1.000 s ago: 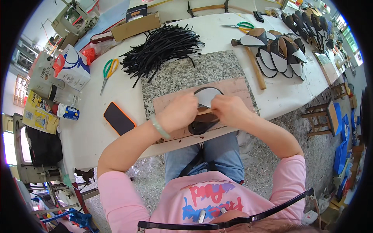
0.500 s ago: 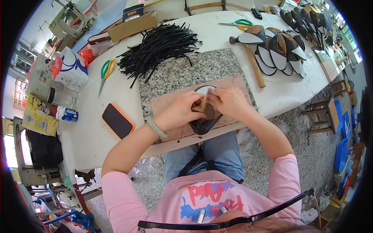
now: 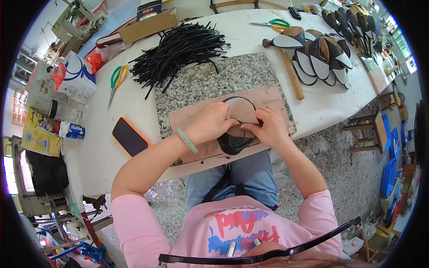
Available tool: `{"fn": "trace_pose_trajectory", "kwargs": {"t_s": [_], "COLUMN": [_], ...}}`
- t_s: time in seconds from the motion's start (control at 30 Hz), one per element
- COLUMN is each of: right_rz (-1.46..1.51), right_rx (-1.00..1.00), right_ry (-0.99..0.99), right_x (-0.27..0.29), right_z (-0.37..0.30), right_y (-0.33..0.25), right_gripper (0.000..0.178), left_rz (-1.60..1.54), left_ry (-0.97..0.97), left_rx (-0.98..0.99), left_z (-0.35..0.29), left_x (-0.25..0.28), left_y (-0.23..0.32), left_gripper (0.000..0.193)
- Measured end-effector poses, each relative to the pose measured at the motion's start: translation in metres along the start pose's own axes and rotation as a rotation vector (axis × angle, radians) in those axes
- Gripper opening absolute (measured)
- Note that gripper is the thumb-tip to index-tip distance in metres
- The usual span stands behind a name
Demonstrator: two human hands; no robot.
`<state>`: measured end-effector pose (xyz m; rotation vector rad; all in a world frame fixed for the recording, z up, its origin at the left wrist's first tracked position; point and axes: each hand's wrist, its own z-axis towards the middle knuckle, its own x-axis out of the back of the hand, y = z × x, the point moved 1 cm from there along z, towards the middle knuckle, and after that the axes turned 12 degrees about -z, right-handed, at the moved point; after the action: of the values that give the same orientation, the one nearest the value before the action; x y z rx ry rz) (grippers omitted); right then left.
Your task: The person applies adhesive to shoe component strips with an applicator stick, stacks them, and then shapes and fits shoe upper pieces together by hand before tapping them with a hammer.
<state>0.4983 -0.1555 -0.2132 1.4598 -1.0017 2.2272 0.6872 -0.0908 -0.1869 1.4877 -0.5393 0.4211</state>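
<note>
A black shoe upper [image 3: 233,145] lies on a pinkish board [image 3: 178,119] near the table's front edge. Over its far part is a smooth beige piece [image 3: 241,110] with a rounded far end, like a lining. My left hand [image 3: 212,120] is closed at the left of that piece, thumb pressing on its near edge. Opposite it, my right hand [image 3: 271,127] pinches the piece's right corner between thumb and fingers. The two thumbs almost meet over the middle of the upper. My fingers hide part of both side edges.
Under the board is a speckled granite slab [image 3: 223,77]. Around it are a heap of black strips [image 3: 181,53], scissors [image 3: 118,80], an orange-cased phone [image 3: 130,136], and a hammer [image 3: 291,73]. More shoe uppers [image 3: 319,58] are stacked at the far right.
The beige piece, earlier folded and blurred between my fingers, now lies spread over the upper. My right hand has come down to its near right corner.
</note>
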Motion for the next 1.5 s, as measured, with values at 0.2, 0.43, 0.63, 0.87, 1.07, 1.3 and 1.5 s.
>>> {"fn": "trace_pose_trajectory", "kwargs": {"t_s": [0.2, 0.43, 0.63, 0.87, 1.07, 1.3, 1.5], "right_rz": [-0.089, -0.149, -0.154, -0.113, -0.061, -0.017, -0.136], "right_rx": [0.002, 0.016, -0.019, 0.671, 0.656, 0.658, 0.46], "right_ry": [0.184, 0.218, 0.23, 0.045, -0.087, -0.082, 0.039], "right_x": [-0.007, -0.011, -0.007, 0.015, 0.024, 0.011, 0.013], "right_z": [-0.005, -0.005, -0.006, -0.01, 0.011, 0.034, 0.03], "right_y": [-0.006, -0.008, -0.008, 0.027, 0.022, 0.024, 0.016], "right_gripper": [0.027, 0.024, 0.016, 0.036, 0.034, 0.027, 0.025], "left_rz": [-0.048, -0.031, 0.045, 0.238, -0.021, 0.273, 0.432], "left_ry": [0.004, 0.008, 0.05, 0.011, -0.159, -0.073, -0.279], "left_rx": [0.082, 0.239, 0.163, 0.164, 0.307, 0.22, 0.132], "left_z": [0.002, 0.006, 0.009, 0.013, 0.017, 0.015, 0.001], "left_x": [-0.001, -0.003, -0.002, 0.005, 0.021, 0.016, 0.027], "left_y": [-0.004, -0.001, 0.001, -0.006, -0.007, 0.001, 0.019], "left_gripper": [0.028, 0.034, 0.042, 0.045, 0.037, 0.033, 0.018]}}
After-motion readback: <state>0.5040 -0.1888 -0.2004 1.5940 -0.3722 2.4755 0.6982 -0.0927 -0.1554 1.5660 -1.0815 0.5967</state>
